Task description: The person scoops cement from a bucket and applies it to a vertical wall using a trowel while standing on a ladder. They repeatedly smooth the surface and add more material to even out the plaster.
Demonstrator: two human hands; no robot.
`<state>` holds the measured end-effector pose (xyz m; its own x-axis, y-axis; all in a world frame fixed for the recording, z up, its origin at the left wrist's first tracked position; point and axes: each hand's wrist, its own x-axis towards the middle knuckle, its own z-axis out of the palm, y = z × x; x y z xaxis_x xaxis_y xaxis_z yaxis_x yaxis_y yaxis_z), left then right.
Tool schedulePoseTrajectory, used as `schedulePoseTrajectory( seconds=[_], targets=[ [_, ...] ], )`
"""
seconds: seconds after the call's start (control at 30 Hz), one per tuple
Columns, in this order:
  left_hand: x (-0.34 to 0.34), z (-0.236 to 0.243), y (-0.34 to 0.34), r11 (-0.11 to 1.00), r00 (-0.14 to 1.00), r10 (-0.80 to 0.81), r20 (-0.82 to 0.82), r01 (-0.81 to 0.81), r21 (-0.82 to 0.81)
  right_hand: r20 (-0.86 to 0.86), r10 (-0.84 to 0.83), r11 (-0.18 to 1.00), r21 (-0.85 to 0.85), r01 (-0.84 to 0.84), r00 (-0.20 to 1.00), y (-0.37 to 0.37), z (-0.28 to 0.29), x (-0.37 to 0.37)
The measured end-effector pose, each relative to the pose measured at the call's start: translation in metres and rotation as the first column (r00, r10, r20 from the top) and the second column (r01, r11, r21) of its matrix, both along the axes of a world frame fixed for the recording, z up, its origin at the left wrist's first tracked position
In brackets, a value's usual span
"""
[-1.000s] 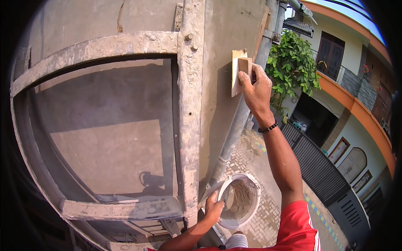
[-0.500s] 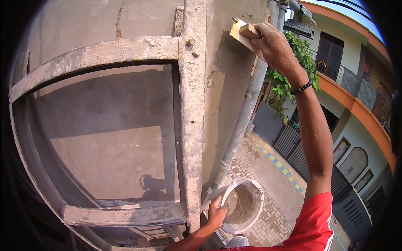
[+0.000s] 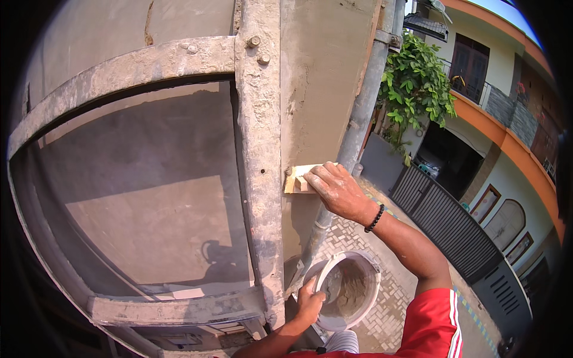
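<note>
My right hand (image 3: 341,190) is closed round the wooden grip of a plastering float (image 3: 296,179). The float's flat pale blade lies against the narrow grey plastered wall strip (image 3: 322,77), just right of the steel upright. Low in the view, my left hand (image 3: 310,305) grips the near-left rim of a whitish bucket (image 3: 375,283), thumb over the edge. Wet grey mortar (image 3: 353,293) lies inside the bucket and coats its inner wall. My right wrist wears a dark beaded bracelet (image 3: 375,218).
A mortar-crusted scaffold upright (image 3: 262,131) and its crossbar (image 3: 137,67) stand close on the left. A grey pipe (image 3: 358,131) runs along the wall's right edge. Far below lie block paving (image 3: 388,298) and a dark gate (image 3: 447,218); a leafy plant (image 3: 418,89) grows beyond.
My right hand has brought the float down along the wall strip, from near the top to mid-height, and turned it. My left hand still holds the bucket rim in nearly the same place.
</note>
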<state>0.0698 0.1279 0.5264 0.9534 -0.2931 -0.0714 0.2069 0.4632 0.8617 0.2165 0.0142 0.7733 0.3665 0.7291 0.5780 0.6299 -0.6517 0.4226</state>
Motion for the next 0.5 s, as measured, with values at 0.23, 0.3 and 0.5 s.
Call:
schedulePoseTrajectory(
  seconds=[0.23, 0.3, 0.5],
  targets=[
    [0.005, -0.004, 0.001, 1.0, 0.997, 0.009, -0.073, -0.008, 0.02, -0.339, -0.136, 0.988, -0.113, 0.103, 0.931, -0.027, -0.042, -0.022],
    [0.006, 0.002, 0.004, 0.999, 0.999, 0.022, -0.041, -0.021, 0.028, -0.148, 0.048, 0.982, 0.188, -0.019, 0.988, -0.022, 0.025, -0.024],
    [0.007, 0.001, 0.0, 0.999, 0.999, 0.022, -0.041, -0.021, 0.033, 0.219, -0.045, 0.95, 0.312, -0.026, 0.975, -0.036, 0.188, 0.007]
  ],
)
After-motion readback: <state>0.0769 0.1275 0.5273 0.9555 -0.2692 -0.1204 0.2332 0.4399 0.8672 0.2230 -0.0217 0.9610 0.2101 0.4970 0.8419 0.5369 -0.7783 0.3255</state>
